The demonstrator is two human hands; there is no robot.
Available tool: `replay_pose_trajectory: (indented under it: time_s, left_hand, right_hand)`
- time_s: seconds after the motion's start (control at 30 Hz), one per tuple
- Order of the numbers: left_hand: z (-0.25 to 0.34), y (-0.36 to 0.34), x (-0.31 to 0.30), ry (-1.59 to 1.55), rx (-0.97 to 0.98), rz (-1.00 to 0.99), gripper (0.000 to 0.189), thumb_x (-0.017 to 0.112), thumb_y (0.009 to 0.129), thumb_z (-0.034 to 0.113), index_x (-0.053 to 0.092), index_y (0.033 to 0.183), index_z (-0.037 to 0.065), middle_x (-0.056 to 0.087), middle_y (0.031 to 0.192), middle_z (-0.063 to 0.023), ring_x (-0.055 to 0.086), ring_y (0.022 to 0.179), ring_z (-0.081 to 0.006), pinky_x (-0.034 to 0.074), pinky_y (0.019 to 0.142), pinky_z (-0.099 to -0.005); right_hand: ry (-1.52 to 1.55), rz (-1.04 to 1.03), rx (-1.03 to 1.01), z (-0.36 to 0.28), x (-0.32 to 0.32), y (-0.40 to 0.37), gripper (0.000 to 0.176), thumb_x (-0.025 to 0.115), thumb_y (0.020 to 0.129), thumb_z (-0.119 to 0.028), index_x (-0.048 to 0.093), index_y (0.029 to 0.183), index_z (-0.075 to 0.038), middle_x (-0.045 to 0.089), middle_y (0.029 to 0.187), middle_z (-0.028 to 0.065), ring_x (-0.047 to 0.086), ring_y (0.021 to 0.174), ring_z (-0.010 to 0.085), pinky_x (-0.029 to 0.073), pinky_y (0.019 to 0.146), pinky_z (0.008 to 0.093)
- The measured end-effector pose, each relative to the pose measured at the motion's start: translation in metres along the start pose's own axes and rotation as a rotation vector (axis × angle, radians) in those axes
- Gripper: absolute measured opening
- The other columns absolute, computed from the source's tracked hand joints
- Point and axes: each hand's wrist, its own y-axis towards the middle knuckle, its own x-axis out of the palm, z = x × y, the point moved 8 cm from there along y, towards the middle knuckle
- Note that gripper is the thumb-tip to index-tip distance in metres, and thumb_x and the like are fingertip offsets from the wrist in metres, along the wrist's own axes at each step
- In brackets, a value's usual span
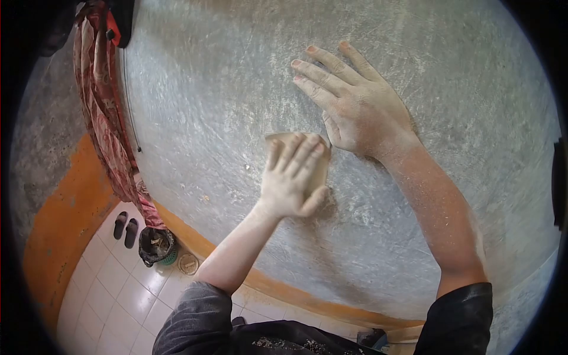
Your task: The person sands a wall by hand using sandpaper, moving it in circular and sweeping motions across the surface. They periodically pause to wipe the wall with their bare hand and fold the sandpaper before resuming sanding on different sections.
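The left hand (293,177) has its grip pressed flat over a tan sheet of sandpaper (321,173), four fingers laid across it and the thumb out to the side, pinning the sheet against the grey wall (207,89). Only the sheet's top edge and right side show past the fingers. Just above and to the right, the right hand (355,106) lies on the same wall with its grip wide, fingers spread and palm flat, holding nothing; its thumb side is almost touching the sandpaper's upper corner. Both hands and forearms are coated in pale dust, and the wall around them is streaked with fine scratches. Further out, an orange band (284,290) runs along the wall's foot above a white tiled floor (118,290). A red patterned cloth (97,100) hangs at the left; below it sit a dark bag (155,245), a pair of slippers (125,225) and a round drain cover (188,264).
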Motion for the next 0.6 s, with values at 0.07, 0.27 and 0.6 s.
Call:
replay_pose_trajectory:
  time_s: [0.07,0.27,0.6]
  left_hand:
    - [-0.043,0.008,-0.009,-0.058,-0.154,0.12,0.073,0.029,0.098,0.042,0.009,0.153,-0.002,0.01,0.161,-0.0202,-0.001,0.15,-0.0346,-0.008,0.118,-0.0584]
    - [-0.033,0.021,-0.022,-0.146,-0.167,0.365,0.072,0.035,0.096,0.036,0.015,0.152,-0.004,0.014,0.161,-0.0201,0.004,0.15,-0.0374,-0.006,0.12,-0.0529]
    - [-0.042,0.025,-0.02,0.011,-0.331,0.294,0.066,0.027,0.101,0.035,0.009,0.154,-0.001,0.014,0.16,-0.021,-0.001,0.149,-0.0394,-0.007,0.12,-0.0512]
  right_hand:
    - [-0.023,-0.013,0.001,0.0,0.001,0.001,0.046,0.053,0.091,-0.02,0.053,0.137,-0.023,0.041,0.152,-0.0098,0.026,0.145,0.009,0.013,0.126,0.0394]
    - [-0.024,0.038,0.007,-0.001,-0.003,-0.002,0.039,0.05,0.095,-0.023,0.057,0.134,-0.019,0.046,0.148,-0.0074,0.031,0.143,0.0103,0.017,0.124,0.0384]
    - [-0.011,0.054,0.01,0.0,-0.005,0.0,0.036,0.048,0.097,-0.022,0.06,0.131,-0.018,0.049,0.146,-0.0074,0.034,0.142,0.0102,0.018,0.124,0.038]
